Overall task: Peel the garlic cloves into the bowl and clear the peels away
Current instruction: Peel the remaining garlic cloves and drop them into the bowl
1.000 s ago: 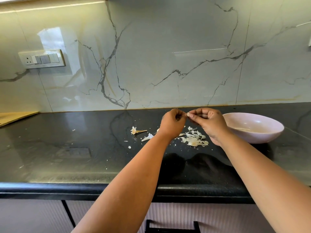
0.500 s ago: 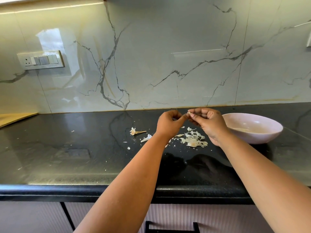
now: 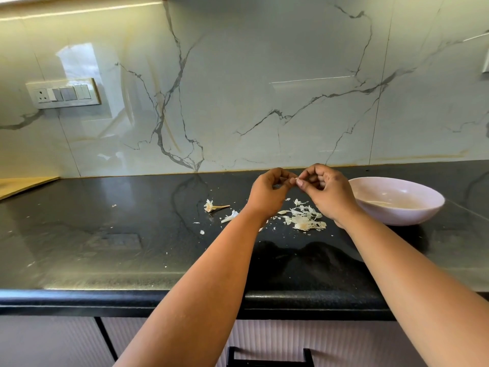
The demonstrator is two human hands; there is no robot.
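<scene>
My left hand [image 3: 268, 192] and my right hand [image 3: 326, 193] meet above the black counter, fingertips together. Between them they pinch a small pale garlic clove [image 3: 296, 179], mostly hidden by the fingers. Below the hands lies a heap of white garlic peels [image 3: 304, 219]. A garlic stem with its root end [image 3: 213, 207] and a loose peel piece [image 3: 229, 216] lie to the left of the heap. The pale pink bowl [image 3: 412, 211] stands to the right of my right hand, with pale contents low inside it.
The black counter [image 3: 105, 234] carries small peel crumbs scattered around. A marble backsplash rises behind it with a switch plate [image 3: 63, 93] at the left. A wooden board [image 3: 23, 184] lies at the far left. The counter's front edge runs below my forearms.
Both hands stay pinched together on the clove, with only small shifts of the fingers. The peel heap and bowl have not moved.
</scene>
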